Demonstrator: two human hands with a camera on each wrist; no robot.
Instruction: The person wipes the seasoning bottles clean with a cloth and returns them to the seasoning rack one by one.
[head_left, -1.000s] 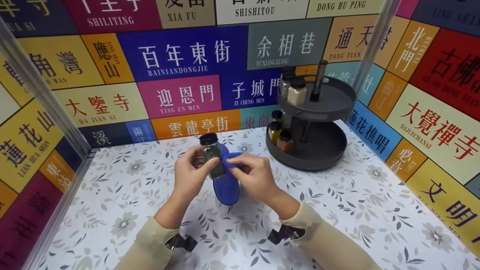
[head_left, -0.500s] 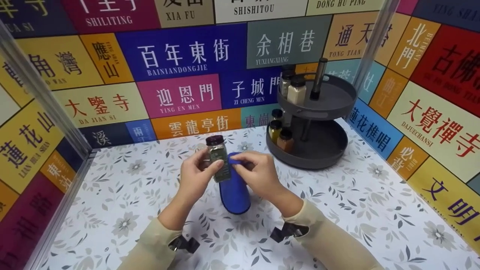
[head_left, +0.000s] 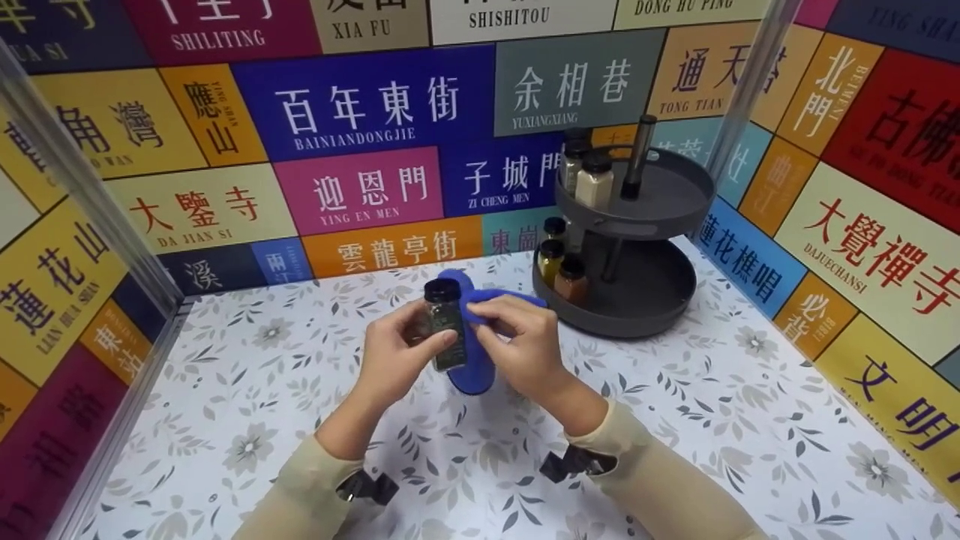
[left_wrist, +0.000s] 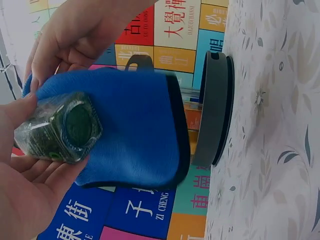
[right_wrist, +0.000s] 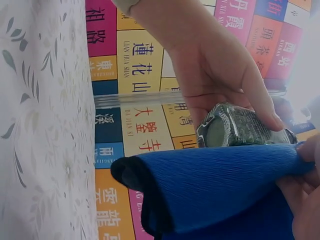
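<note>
My left hand (head_left: 394, 349) grips a glass spice jar (head_left: 448, 337) with a black lid, held upright above the table. The jar's dark green contents and square base show in the left wrist view, where the jar (left_wrist: 60, 127) lies against blue cloth. My right hand (head_left: 521, 341) pinches a blue cloth (head_left: 476, 371) with dark edging, just right of the jar. The cloth hangs down beside and behind the jar, and a fold of it sticks out to the right. In the right wrist view the cloth (right_wrist: 215, 185) covers part of the jar (right_wrist: 240, 125).
A dark two-tier round rack (head_left: 630, 315) stands at the back right. Light jars (head_left: 594, 184) sit on its upper tier, several small jars (head_left: 571, 281) on its lower one. A flower-patterned cover (head_left: 247, 442) lies over the table. Sign-printed walls (head_left: 360, 97) enclose the back and sides.
Both hands have shifted slightly right with the jar and cloth. The jar has turned more upright. The cloth's hanging part has swung and its top now shows behind the jar and beyond my right fingers.
</note>
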